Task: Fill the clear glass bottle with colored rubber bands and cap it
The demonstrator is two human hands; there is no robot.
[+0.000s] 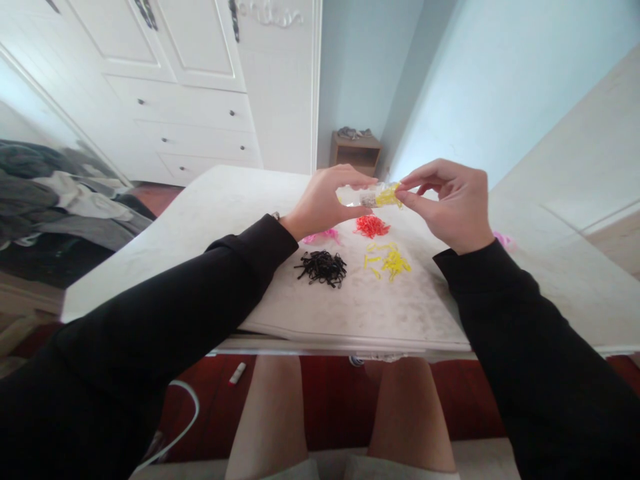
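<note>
My left hand (pixel 325 197) is closed around a small clear plastic bottle (pixel 356 196), which lies sideways above the table with a printed label on it. Yellow rubber bands (pixel 386 195) fill its right end, and some stick out there. Thumb and fingers of my right hand (pixel 447 200) pinch these bands at that end. Below are separate piles of small rubber bands: black ones (pixel 323 268), red ones (pixel 372 226), loose yellow ones (pixel 395 262) and pink ones (pixel 323 236), the last partly hidden by my left hand.
The piles lie on a white table (pixel 280 313) in front of my knees. Something pink (pixel 504 240) shows beyond my right wrist. A white wardrobe (pixel 200 120) and a small wooden cabinet (pixel 356 152) stand behind. Clothes (pixel 60 207) are heaped at the left; a white cable (pixel 193 400) hangs below.
</note>
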